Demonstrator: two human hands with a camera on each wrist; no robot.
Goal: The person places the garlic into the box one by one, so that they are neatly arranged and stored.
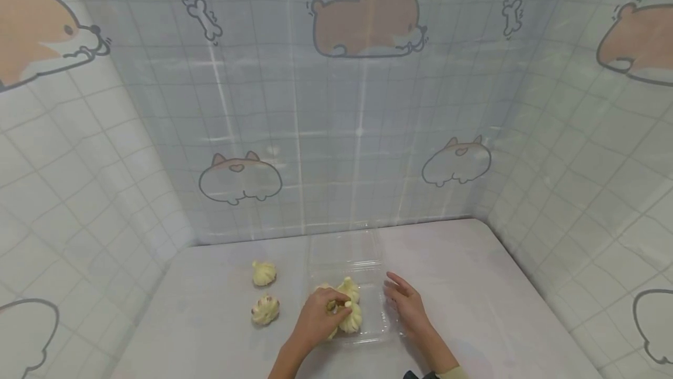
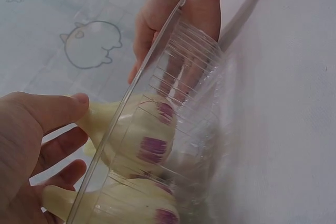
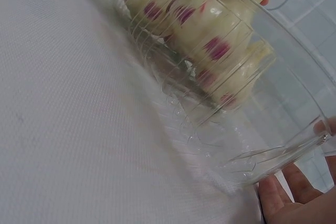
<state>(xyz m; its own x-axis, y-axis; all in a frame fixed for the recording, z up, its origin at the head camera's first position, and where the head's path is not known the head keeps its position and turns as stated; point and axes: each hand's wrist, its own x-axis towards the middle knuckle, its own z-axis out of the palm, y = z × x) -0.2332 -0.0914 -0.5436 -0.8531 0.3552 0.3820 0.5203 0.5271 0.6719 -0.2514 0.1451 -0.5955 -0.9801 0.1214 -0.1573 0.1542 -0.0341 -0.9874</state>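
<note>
A clear plastic box (image 1: 374, 309) stands on the table with several pale garlic bulbs grouped in its left part. My left hand (image 1: 319, 316) reaches over its left side and pinches the stem of a garlic bulb (image 1: 351, 320) between thumb and fingertip. In the left wrist view, that garlic bulb (image 2: 142, 137) shows purple streaks and sits inside the ribbed wall, beside another garlic bulb (image 2: 139, 200). My right hand (image 1: 412, 309) is at the box's right side, fingers fairly straight along the wall, with fingertips at the rim in the right wrist view.
Two more garlic bulbs lie on the table left of the box: a pale garlic bulb (image 1: 264, 273) farther back and a purple-spotted garlic bulb (image 1: 265, 310) nearer. The box's clear lid (image 1: 344, 247) lies folded back toward the patterned wall (image 1: 336, 192).
</note>
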